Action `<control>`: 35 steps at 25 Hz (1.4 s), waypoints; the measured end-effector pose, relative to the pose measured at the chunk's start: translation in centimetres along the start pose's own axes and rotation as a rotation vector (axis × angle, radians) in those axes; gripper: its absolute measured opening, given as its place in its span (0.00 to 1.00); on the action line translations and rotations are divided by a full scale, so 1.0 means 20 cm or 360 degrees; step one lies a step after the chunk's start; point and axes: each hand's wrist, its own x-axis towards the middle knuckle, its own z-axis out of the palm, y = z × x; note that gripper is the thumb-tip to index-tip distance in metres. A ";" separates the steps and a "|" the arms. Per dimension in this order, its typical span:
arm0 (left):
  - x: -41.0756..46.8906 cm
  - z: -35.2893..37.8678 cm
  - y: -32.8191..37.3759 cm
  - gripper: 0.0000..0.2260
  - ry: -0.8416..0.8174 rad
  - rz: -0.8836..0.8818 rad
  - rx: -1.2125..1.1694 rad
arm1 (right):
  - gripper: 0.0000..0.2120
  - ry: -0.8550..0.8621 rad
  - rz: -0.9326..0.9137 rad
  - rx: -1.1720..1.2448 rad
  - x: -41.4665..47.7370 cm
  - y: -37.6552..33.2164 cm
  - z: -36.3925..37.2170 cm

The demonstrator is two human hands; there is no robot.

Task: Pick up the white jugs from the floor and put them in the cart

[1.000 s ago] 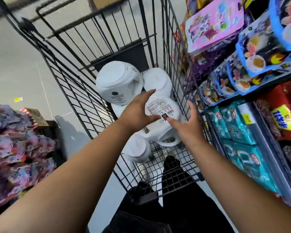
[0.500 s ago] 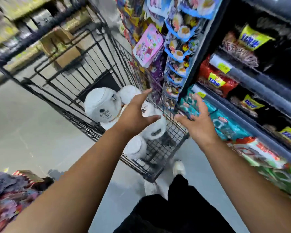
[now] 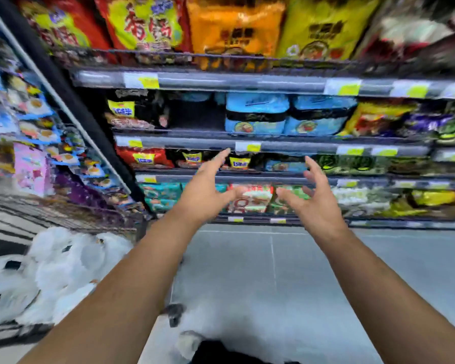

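We are holding our left hand [image 3: 208, 193] and right hand [image 3: 316, 204] out before the metal shelves [image 3: 294, 147] of bright snack packets, each grip spreading wide and holding nothing. The blurred white plastic jugs [image 3: 50, 274] are lying together in the black wire cart [image 3: 63, 215] at lower left, well apart from both hands.

Both bare arms reach forward, raised. The left hand [image 3: 208, 190] and right hand [image 3: 313, 203] face each other, fingers spread, holding nothing.

Bare left hand [image 3: 206, 191], bare right hand [image 3: 314, 206], bare forearms [image 3: 132, 285], black garment [image 3: 221, 354] at bottom edge
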 end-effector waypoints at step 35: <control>0.19 4.85 3.49 0.32 -0.2214 0.1229 -0.0045 | 0.38 0.2439 0.0888 0.0140 -0.71 1.44 -4.70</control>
